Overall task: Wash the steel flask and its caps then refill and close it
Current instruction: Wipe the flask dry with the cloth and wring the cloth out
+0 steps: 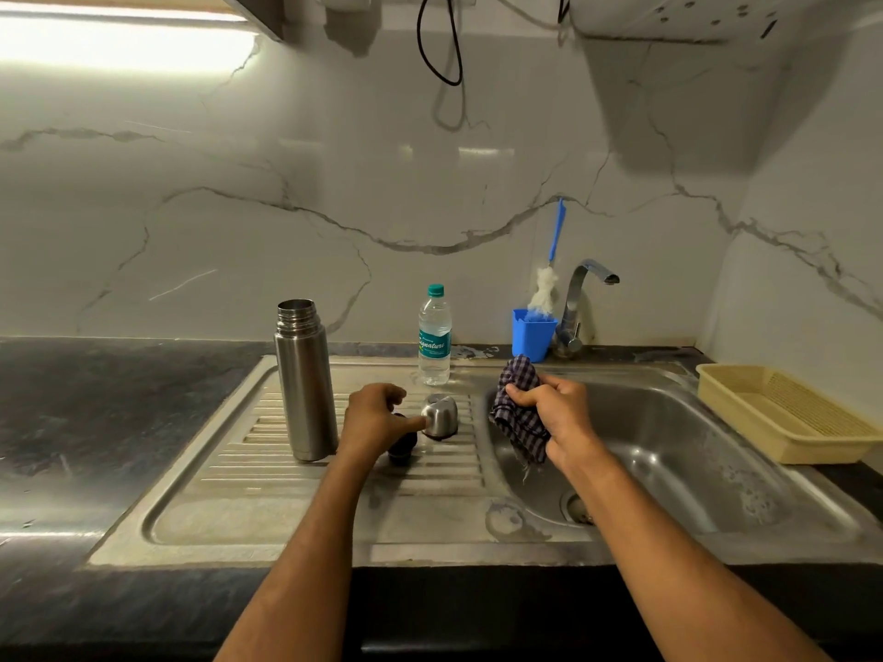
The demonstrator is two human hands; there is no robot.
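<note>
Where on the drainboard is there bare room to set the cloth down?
The near part of the drainboard is bare, from the ribs to its front rim. The strip left of the steel flask is bare too. It is crowded between flask and basin: left hand, steel cap, black cap, water bottle. The right hand grips the checked cloth.

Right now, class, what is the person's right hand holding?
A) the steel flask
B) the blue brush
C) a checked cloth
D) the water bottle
C: the right hand grips a checked cloth over the sink's edge, while the flask, the water bottle and the brush stand untouched.
</note>
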